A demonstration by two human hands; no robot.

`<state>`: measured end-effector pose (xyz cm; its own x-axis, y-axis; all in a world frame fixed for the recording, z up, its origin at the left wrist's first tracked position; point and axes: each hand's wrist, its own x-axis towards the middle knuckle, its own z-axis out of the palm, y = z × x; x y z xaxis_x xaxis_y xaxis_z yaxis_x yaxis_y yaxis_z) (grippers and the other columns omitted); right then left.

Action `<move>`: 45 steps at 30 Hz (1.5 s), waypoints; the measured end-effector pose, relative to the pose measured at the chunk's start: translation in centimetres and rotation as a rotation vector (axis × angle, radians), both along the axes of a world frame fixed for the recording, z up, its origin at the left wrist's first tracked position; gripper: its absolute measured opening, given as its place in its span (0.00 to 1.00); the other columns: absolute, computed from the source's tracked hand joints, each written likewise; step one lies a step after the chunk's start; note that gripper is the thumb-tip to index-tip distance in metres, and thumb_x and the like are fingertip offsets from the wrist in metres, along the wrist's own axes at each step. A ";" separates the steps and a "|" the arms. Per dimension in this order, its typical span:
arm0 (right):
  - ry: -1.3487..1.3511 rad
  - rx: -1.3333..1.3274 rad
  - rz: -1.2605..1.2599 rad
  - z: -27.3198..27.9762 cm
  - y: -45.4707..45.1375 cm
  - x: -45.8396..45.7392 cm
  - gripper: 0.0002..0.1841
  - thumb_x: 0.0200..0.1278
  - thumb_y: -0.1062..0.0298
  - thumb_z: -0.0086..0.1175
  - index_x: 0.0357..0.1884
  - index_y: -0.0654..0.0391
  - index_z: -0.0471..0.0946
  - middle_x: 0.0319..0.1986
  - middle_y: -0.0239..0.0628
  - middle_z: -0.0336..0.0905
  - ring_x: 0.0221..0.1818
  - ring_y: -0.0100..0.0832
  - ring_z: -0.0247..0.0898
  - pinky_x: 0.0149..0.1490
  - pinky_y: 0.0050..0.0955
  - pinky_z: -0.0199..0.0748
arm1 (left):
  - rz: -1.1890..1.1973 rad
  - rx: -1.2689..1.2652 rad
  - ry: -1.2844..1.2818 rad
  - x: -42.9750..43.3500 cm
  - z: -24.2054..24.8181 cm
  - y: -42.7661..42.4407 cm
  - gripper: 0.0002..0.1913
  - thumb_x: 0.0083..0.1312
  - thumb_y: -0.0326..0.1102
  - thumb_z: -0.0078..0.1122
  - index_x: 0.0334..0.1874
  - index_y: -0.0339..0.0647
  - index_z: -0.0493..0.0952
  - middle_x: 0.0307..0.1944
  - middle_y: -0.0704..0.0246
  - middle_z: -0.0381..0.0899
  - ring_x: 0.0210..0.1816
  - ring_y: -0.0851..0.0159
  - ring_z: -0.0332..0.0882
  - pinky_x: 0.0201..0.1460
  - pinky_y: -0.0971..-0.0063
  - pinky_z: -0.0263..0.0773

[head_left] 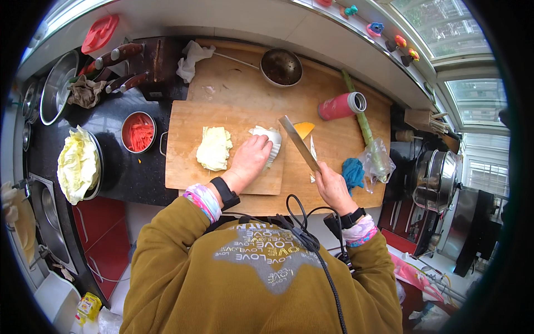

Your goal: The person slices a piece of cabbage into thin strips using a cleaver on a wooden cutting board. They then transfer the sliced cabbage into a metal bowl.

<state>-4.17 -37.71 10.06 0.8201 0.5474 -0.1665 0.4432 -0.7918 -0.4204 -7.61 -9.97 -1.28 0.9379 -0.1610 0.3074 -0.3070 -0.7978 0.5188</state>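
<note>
My left hand (252,154) rests with bent fingers on a pile of white napa cabbage stem (274,142), holding it near the right edge of the small wooden cutting board (181,169). Left of that hand lies a flat stack of pale yellow cabbage leaves (214,148). In my right hand (333,185) is the handle of a kitchen cleaver (299,144), its blade slanting up and left, just right of the stem pile and apart from it. Thin white slivers (312,148) lie beside the blade. Behind it sits an orange-yellow wedge (304,128), perhaps pumpkin.
A large wooden board (233,87) lies beneath. On it are a ladle (281,67), a pink bottle (340,105), a green stalk (363,129) partly bagged and a blue cloth (353,173). Leftward stand a bowl of red strips (140,132), cabbage leaves (78,165) and a knife block (160,69).
</note>
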 end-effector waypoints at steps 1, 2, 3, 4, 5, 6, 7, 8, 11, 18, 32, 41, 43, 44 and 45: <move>-0.011 -0.009 0.008 -0.1 0.2 0.2 0.14 0.77 0.68 0.53 0.61 0.56 0.72 0.41 0.57 0.84 0.39 0.64 0.80 0.42 0.57 0.79 | -0.004 -0.001 -0.004 0.1 0.0 0.0 0.20 0.59 0.25 0.62 0.56 0.35 0.81 0.56 0.59 0.81 0.56 0.52 0.80 0.60 0.62 0.80; -0.018 -0.017 0.017 -0.2 0.3 0.5 0.14 0.77 0.67 0.53 0.61 0.55 0.73 0.41 0.56 0.84 0.39 0.63 0.81 0.42 0.57 0.79 | -0.005 0.002 0.010 0.0 0.0 0.0 0.20 0.59 0.25 0.62 0.56 0.35 0.81 0.56 0.58 0.81 0.56 0.52 0.80 0.60 0.62 0.80; -0.022 -0.033 0.022 -0.3 0.5 1.0 0.14 0.77 0.67 0.53 0.61 0.54 0.73 0.42 0.55 0.84 0.39 0.63 0.81 0.41 0.57 0.79 | 0.001 0.008 0.036 0.0 0.0 -0.1 0.21 0.59 0.25 0.62 0.56 0.35 0.80 0.56 0.58 0.80 0.56 0.52 0.80 0.60 0.62 0.80; -0.038 -0.029 0.064 -0.4 0.7 2.1 0.14 0.77 0.67 0.54 0.61 0.53 0.73 0.41 0.54 0.84 0.39 0.61 0.81 0.41 0.56 0.79 | 0.012 0.011 0.006 0.3 0.0 -0.1 0.18 0.60 0.26 0.61 0.54 0.35 0.80 0.54 0.58 0.80 0.55 0.52 0.80 0.59 0.62 0.80; -0.044 -0.033 0.090 -0.5 0.8 2.8 0.14 0.77 0.67 0.54 0.61 0.52 0.73 0.40 0.52 0.83 0.39 0.60 0.81 0.40 0.55 0.79 | 0.019 0.018 -0.005 0.2 0.1 -0.2 0.16 0.60 0.26 0.60 0.51 0.35 0.81 0.52 0.58 0.80 0.54 0.53 0.80 0.58 0.62 0.80; -0.050 -0.040 0.115 -0.5 0.8 3.1 0.14 0.77 0.66 0.54 0.61 0.51 0.74 0.39 0.50 0.83 0.39 0.59 0.82 0.40 0.54 0.80 | 0.033 0.022 -0.031 0.1 0.3 -0.5 0.14 0.61 0.27 0.59 0.49 0.35 0.81 0.50 0.59 0.80 0.53 0.53 0.80 0.57 0.62 0.80; -0.052 -0.067 0.164 -0.6 0.9 3.7 0.15 0.76 0.66 0.54 0.61 0.50 0.74 0.38 0.49 0.82 0.38 0.57 0.82 0.39 0.54 0.80 | 0.027 0.038 -0.014 0.1 0.4 -0.6 0.14 0.61 0.27 0.59 0.49 0.35 0.81 0.50 0.58 0.80 0.53 0.53 0.80 0.57 0.62 0.80; -0.064 -0.095 0.224 -0.6 1.0 4.7 0.15 0.76 0.66 0.54 0.61 0.49 0.74 0.37 0.47 0.82 0.38 0.55 0.82 0.39 0.53 0.80 | 0.040 0.052 -0.023 0.2 0.5 -0.7 0.14 0.61 0.27 0.59 0.49 0.35 0.81 0.50 0.58 0.80 0.53 0.53 0.80 0.57 0.62 0.80; -0.104 -0.125 0.355 -1.2 1.9 6.8 0.15 0.75 0.66 0.55 0.61 0.48 0.75 0.34 0.43 0.80 0.38 0.51 0.83 0.38 0.49 0.81 | 0.085 0.070 0.021 0.2 0.9 -1.2 0.13 0.61 0.26 0.59 0.49 0.34 0.81 0.52 0.57 0.80 0.54 0.52 0.80 0.57 0.62 0.80; 0.076 0.125 0.192 -4.4 1.3 8.4 0.14 0.77 0.67 0.54 0.61 0.54 0.74 0.43 0.53 0.84 0.44 0.60 0.81 0.46 0.53 0.81 | 0.096 0.043 0.115 0.0 1.7 -1.5 0.17 0.61 0.25 0.60 0.54 0.35 0.80 0.57 0.58 0.80 0.57 0.52 0.80 0.60 0.61 0.79; 0.007 0.160 0.254 -4.5 0.7 9.7 0.15 0.78 0.66 0.55 0.62 0.50 0.74 0.42 0.51 0.83 0.43 0.58 0.82 0.42 0.53 0.81 | 0.102 0.040 0.158 -0.1 2.5 -1.5 0.20 0.61 0.24 0.59 0.58 0.36 0.79 0.60 0.59 0.79 0.58 0.51 0.81 0.61 0.62 0.79; -0.097 -0.088 0.539 -3.2 3.0 11.6 0.13 0.74 0.66 0.59 0.58 0.48 0.77 0.34 0.42 0.80 0.31 0.50 0.82 0.33 0.47 0.80 | 0.116 0.071 0.188 0.2 2.7 -1.4 0.20 0.62 0.26 0.59 0.57 0.36 0.78 0.56 0.58 0.79 0.56 0.51 0.80 0.59 0.61 0.79; -0.119 -0.117 0.583 -3.0 3.1 11.9 0.12 0.74 0.65 0.60 0.56 0.48 0.77 0.32 0.41 0.79 0.31 0.48 0.82 0.32 0.46 0.80 | 0.127 0.091 0.217 0.3 2.8 -1.5 0.16 0.63 0.27 0.59 0.54 0.35 0.78 0.53 0.57 0.79 0.56 0.52 0.80 0.61 0.61 0.78; -0.127 -0.137 0.591 -3.0 3.2 12.0 0.12 0.74 0.65 0.60 0.55 0.49 0.77 0.31 0.41 0.79 0.30 0.48 0.82 0.31 0.46 0.80 | 0.110 0.087 0.254 0.4 2.9 -1.4 0.16 0.63 0.27 0.59 0.54 0.35 0.79 0.53 0.57 0.79 0.56 0.52 0.80 0.61 0.61 0.79; -0.136 -0.137 0.602 -3.0 3.3 12.2 0.11 0.74 0.65 0.60 0.55 0.49 0.77 0.31 0.40 0.78 0.29 0.47 0.82 0.31 0.45 0.80 | 0.104 0.092 0.266 0.6 2.9 -1.4 0.16 0.63 0.27 0.59 0.54 0.35 0.79 0.52 0.57 0.79 0.57 0.52 0.80 0.61 0.60 0.79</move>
